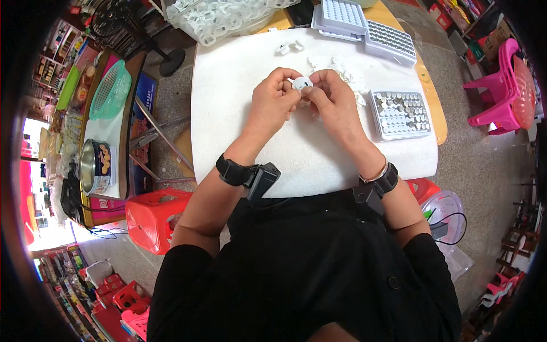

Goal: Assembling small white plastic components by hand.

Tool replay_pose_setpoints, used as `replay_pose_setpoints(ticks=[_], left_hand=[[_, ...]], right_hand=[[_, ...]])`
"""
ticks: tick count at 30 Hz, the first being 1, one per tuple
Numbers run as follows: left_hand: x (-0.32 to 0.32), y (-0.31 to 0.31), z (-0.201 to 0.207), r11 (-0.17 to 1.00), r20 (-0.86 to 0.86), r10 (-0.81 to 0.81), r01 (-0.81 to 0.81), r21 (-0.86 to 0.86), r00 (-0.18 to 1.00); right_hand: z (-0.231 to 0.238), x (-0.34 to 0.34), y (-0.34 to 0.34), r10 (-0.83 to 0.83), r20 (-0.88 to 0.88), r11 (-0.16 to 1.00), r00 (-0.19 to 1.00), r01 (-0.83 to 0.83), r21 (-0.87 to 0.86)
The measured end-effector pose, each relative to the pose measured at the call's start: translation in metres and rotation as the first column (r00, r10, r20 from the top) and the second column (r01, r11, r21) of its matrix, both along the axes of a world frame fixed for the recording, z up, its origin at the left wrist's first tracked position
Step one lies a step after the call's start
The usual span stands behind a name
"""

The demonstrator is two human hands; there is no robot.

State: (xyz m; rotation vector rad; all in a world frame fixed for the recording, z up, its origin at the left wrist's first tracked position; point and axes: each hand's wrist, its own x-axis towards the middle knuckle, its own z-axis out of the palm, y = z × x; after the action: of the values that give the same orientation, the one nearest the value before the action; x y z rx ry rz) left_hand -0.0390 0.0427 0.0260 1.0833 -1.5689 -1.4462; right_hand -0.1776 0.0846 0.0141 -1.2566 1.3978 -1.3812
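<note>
Over the middle of the white-covered table (239, 154), my left hand (274, 98) and my right hand (333, 102) meet at a small round white plastic part (302, 84) with a dark slot in its face. The fingertips of both hands pinch it from either side, and they hide its rim. Just beyond and to the right of my fingers lies a loose heap of small white plastic pieces (342, 68). A few more white pieces (289, 48) sit apart, farther off. To the right of my right hand stands a pale tray (400, 137) of small round silvery parts in rows.
A clear bin (188, 23) full of translucent white rings stands at the far left of the table. Stacked pale trays (342, 17) and another filled tray (391, 43) are at the far right. Red stools (154, 222) flank me, and a pink chair (501, 85) stands off right.
</note>
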Motion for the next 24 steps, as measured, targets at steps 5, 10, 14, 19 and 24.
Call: replay_pose_setpoints(ticks=[5, 10, 14, 19, 24], left_hand=[[-0.001, -0.002, -0.005, 0.997, -0.013, -0.021, 0.020, -0.077, 1.000], [-0.002, 0.003, 0.000, 0.998, -0.014, -0.035, 0.035, -0.050, 0.999], [0.001, 0.000, 0.003, 0.998, -0.059, 0.024, -0.021, 0.055, 0.998], [0.004, -0.005, 0.005, 0.996, -0.102, 0.022, -0.013, 0.084, 0.995], [0.008, -0.005, 0.008, 0.998, -0.053, -0.030, 0.033, 0.052, 0.998]], right_hand=[[0.002, -0.002, 0.000, 0.015, 0.006, 1.000, 1.000, -0.015, -0.020], [0.008, 0.000, 0.006, -0.024, 0.063, 0.999, 0.998, 0.021, 0.047], [0.007, -0.002, 0.003, 0.023, 0.088, 0.999, 0.996, -0.025, 0.020], [0.020, -0.006, 0.005, 0.069, 0.150, 0.997, 0.986, -0.074, 0.029], [0.033, -0.019, 0.015, 0.024, -0.231, 0.999, 0.973, -0.029, -0.017]])
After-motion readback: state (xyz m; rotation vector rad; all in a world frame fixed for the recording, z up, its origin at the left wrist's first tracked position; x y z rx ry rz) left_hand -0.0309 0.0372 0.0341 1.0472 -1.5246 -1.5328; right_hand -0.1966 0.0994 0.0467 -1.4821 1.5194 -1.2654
